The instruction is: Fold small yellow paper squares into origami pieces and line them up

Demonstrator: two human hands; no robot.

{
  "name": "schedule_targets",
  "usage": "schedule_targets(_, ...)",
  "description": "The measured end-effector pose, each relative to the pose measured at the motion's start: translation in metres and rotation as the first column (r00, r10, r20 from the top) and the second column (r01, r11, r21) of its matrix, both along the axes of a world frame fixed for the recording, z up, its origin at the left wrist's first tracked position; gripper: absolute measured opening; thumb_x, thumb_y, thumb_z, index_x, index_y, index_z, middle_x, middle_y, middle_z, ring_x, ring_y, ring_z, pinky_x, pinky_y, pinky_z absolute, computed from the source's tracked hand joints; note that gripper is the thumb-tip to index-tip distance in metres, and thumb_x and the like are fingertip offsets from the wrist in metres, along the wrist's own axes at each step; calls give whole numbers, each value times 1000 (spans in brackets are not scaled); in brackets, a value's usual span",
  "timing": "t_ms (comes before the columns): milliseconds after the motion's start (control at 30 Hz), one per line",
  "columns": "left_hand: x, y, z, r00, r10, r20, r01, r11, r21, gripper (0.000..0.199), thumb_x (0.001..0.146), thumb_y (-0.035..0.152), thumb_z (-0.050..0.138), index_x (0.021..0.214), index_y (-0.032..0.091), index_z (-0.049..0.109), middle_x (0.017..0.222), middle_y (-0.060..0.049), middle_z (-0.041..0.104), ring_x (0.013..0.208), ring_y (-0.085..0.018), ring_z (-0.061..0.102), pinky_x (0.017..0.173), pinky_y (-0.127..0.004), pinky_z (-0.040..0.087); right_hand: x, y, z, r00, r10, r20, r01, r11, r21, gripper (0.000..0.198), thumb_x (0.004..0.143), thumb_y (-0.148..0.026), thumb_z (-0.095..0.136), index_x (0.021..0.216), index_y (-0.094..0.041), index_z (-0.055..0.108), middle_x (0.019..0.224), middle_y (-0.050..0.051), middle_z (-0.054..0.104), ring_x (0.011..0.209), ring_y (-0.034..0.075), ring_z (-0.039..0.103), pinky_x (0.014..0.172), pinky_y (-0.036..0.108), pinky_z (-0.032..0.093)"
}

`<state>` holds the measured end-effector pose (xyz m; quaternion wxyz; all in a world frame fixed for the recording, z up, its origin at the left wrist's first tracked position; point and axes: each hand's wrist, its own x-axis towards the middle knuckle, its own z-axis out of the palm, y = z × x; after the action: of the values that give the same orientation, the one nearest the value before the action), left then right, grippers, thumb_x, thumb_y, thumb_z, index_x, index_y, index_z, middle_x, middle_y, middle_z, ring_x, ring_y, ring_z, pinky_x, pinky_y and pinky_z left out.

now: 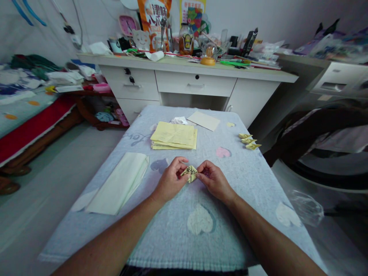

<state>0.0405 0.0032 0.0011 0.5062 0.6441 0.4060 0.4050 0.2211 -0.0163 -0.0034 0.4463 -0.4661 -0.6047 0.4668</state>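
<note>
Between my two hands is a small piece of folded yellow paper (190, 173), diamond-shaped with dark writing on it. My left hand (173, 177) pinches its left corner between thumb and fingers. On the opposite corner, my right hand (214, 179) is closed with thumb and forefinger. Just beyond them lies a stack of yellow paper sheets (173, 134). Several small folded yellow paper pieces (248, 141) sit in a short row near the table's right edge. A folded pale green-white sheet (117, 186) lies to the left of my left hand.
The table is covered by a blue cloth (200, 220) with heart patterns. At its far side are a cream card (204, 120) and a crumpled white tissue (179, 120). Behind stands a cluttered white desk (195, 83); a front-loading washing machine (330, 115) is at the right.
</note>
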Motion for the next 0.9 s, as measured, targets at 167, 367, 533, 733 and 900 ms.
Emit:
schedule_targets(167, -5, 4, 0, 996, -90, -6, 89, 994, -58, 19, 81, 26, 61, 97, 15, 58, 85, -3, 65, 76, -14, 60, 69, -24, 47, 2, 0, 1, 1000, 24, 6, -24, 999, 24, 13, 84, -28, 61, 84, -20, 51, 76, -1, 55, 71, 13, 53, 67, 25, 43)
schedule_targets(367, -8, 5, 3, 991, -43, -129, 43, 999, -8, 18, 80, 31, 63, 78, 14, 62, 67, 1, 60, 61, -11, 52, 57, -21, 40, -2, -4, 12, 995, 70, 73, -77, 993, 92, 17, 83, -29, 63, 95, -19, 56, 84, 1, 57, 77, 14, 52, 72, 26, 42)
schedule_targets(533, -4, 1, 4, 983, -93, -155, 90, 996, -29, 15, 79, 29, 63, 77, 14, 63, 66, 2, 60, 59, -10, 50, 54, -20, 37, -7, -4, 13, 996, 65, 60, -67, 997, 41, 23, 85, -40, 61, 83, -17, 59, 73, 0, 57, 68, 12, 51, 65, 25, 40)
schedule_targets(733, -4, 1, 7, 972, -68, -225, 63, 998, -30, 15, 74, 28, 65, 72, 14, 60, 61, 4, 52, 55, -8, 43, 50, -19, 32, -5, -1, 8, 996, 38, -75, -42, 998, -54, 29, 83, -45, 63, 77, -17, 59, 65, -2, 56, 60, 11, 49, 59, 24, 39)
schedule_targets(900, -8, 2, 11, 972, -97, -212, 87, 995, -56, 18, 74, 31, 65, 75, 14, 61, 64, 3, 55, 56, -9, 45, 51, -20, 35, -2, 0, 9, 984, 23, -177, -42, 994, -105, 30, 81, -45, 66, 77, -17, 59, 65, -2, 58, 59, 10, 50, 58, 23, 40)
